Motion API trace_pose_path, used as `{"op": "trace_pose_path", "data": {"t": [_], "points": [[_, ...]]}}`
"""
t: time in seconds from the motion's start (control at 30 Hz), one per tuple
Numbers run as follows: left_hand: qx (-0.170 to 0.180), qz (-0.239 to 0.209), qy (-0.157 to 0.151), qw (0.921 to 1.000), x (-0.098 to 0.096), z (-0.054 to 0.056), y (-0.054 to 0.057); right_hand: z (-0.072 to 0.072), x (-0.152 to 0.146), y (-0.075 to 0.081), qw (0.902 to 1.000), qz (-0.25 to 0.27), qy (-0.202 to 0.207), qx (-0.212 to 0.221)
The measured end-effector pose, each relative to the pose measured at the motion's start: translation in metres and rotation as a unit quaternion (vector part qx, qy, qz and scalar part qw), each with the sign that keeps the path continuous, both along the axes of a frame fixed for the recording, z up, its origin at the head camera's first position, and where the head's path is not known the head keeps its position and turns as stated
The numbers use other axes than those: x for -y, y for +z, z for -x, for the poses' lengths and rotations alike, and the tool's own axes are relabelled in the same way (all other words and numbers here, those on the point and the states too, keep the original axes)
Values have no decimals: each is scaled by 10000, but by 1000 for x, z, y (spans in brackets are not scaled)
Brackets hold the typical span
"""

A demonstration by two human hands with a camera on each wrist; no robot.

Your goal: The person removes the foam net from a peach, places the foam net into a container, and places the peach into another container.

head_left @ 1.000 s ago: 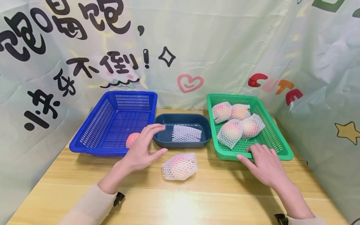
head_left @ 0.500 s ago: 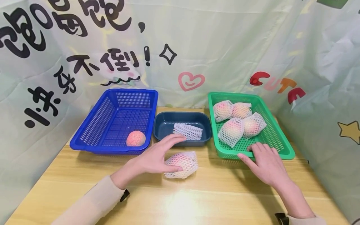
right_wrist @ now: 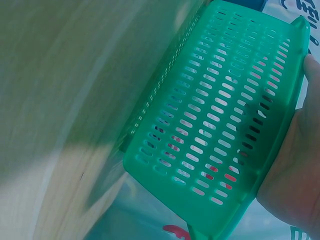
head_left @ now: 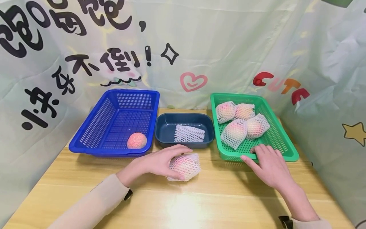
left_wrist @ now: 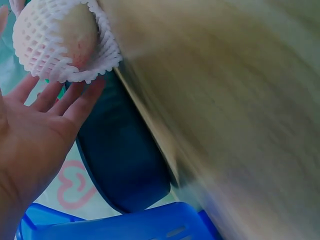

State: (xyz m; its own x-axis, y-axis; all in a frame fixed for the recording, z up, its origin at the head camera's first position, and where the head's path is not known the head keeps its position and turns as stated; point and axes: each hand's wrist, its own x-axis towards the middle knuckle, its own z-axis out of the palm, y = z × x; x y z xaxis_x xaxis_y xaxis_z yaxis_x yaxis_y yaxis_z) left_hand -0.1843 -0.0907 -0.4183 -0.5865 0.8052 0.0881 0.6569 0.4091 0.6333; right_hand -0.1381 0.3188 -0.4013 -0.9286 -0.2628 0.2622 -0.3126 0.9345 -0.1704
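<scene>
The left hand (head_left: 158,161) curves around 1 net-wrapped peach (head_left: 190,167) from the left, on the desk (head_left: 228,203) near the dark tray (head_left: 165,133); whether it grips, I cannot tell. The right hand (head_left: 270,167) holds the near rim of the green basket (head_left: 233,156), with 4 wrapped peaches (head_left: 239,127) inside.

My staged tabletop booth, walled in with printed cloth.
Creased pale green fabric sheets (head_left: 228,38), bearing thick black Chinese characters (head_left: 121,59), a pink outlined heart (head_left: 193,82), multicoloured "CUTE" lettering (head_left: 290,86) and a yellow cartoon star (head_left: 354,133), rise behind and on both sides of my smooth, pale wood-grain table (head_left: 228,197). They block my view, so I can't tell whether a home, shop or studio lies around it.
</scene>
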Motion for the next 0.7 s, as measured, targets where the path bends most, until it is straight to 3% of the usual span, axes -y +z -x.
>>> {"op": "trace_pose_path", "data": {"t": [0.2,0.53,0.7], "points": [[150,193,-36,9997,-1,2,-6,-1,0,2,10000,46,10,66],[-38,221,-247,9994,-4,1,-8,-1,0,3,9999,52,-28,136],[-90,202,-211,9995,-5,0,-7,-1,0,3,9999,52,-25,163]]}}
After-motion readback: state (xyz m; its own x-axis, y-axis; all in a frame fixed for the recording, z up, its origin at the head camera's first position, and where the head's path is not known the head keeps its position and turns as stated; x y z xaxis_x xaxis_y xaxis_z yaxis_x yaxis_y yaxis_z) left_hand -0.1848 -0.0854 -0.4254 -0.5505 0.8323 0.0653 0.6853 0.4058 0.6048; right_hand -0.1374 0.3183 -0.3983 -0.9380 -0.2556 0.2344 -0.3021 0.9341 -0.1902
